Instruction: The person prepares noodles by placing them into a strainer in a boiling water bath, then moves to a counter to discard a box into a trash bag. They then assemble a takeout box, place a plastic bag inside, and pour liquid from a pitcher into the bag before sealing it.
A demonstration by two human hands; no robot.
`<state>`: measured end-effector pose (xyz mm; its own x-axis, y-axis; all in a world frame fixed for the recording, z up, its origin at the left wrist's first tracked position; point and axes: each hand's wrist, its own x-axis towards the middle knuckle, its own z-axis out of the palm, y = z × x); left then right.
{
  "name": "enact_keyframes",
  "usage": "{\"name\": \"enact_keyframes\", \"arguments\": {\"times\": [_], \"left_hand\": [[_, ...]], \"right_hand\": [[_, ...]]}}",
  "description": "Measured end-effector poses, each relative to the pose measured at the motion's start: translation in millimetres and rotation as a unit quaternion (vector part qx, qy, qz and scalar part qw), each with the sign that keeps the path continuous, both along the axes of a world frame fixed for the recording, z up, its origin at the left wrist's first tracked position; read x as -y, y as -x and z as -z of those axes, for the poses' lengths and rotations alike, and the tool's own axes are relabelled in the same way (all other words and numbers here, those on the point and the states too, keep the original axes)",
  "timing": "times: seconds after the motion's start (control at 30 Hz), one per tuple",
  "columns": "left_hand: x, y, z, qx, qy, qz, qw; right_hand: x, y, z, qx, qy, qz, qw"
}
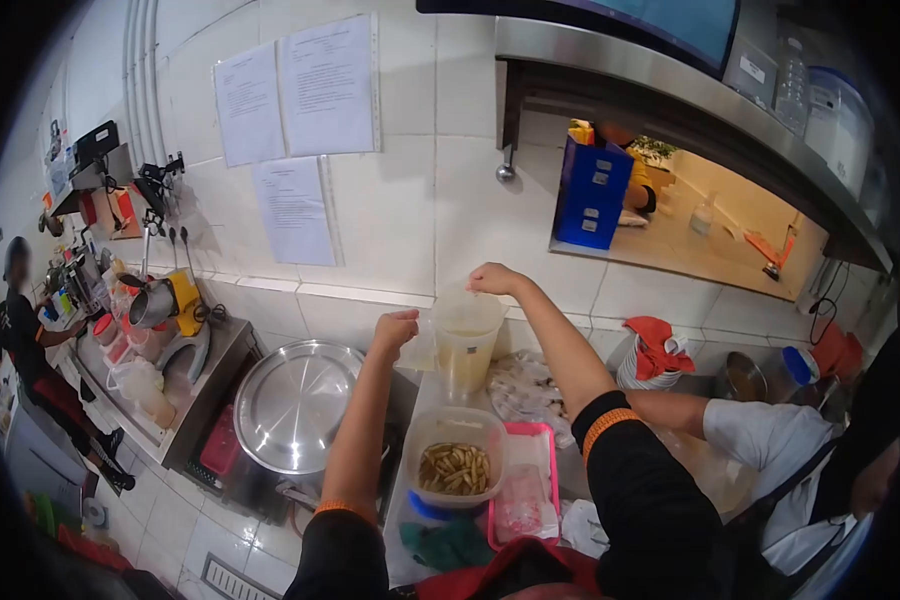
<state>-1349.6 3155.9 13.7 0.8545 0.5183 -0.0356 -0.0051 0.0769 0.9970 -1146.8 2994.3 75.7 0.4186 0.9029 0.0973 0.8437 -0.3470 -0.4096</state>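
Note:
Against the tiled wall stands a tall translucent plastic container [462, 362] with pale yellowish liquid inside. My right hand [494, 281] is closed on its upper rim. Just left of the container, my left hand [397, 330] is closed in a fist on a clear plastic jug [420, 348], whose outline is faint against the wall. Nearer to me sits a square translucent tub [485, 433] with several yellow-brown finger-shaped pieces [455, 469] in it. Beside the tub lies a pink tray [550, 478] with a plastic-wrapped item.
A large pot with a steel lid [300, 405] is at the left. A clear plastic bag [526, 388] lies right of the container. A co-worker's arm [660, 408] reaches in from the right. Overhead juts a steel shelf [650, 65]. A green cloth [448, 543] lies close to me.

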Motion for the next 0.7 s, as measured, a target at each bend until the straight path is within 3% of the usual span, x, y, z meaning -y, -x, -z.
{"name": "enact_keyframes", "arguments": {"times": [0.13, 0.2, 0.3, 0.47, 0.7], "left_hand": [[0, -7, -3, 0.000, -0.032, -0.035, 0.999], [-4, -15, 3, 0.002, -0.060, -0.040, 0.997], [-8, -25, 2, -0.043, -0.029, -0.024, 0.998], [-3, -23, -11, -0.011, -0.041, 0.037, 0.998], [10, -14, -30, -0.008, -0.011, -0.008, 1.000]], "right_hand": [[6, -18, -3, -0.157, -0.080, -0.021, 0.984], [9, -8, -23, -0.157, -0.067, -0.025, 0.985], [9, 16, -59, -0.111, -0.027, -0.049, 0.992], [-6, 48, -96, -0.050, 0.041, -0.042, 0.997], [-33, 86, -121, 0.158, 0.136, -0.044, 0.977]]}}
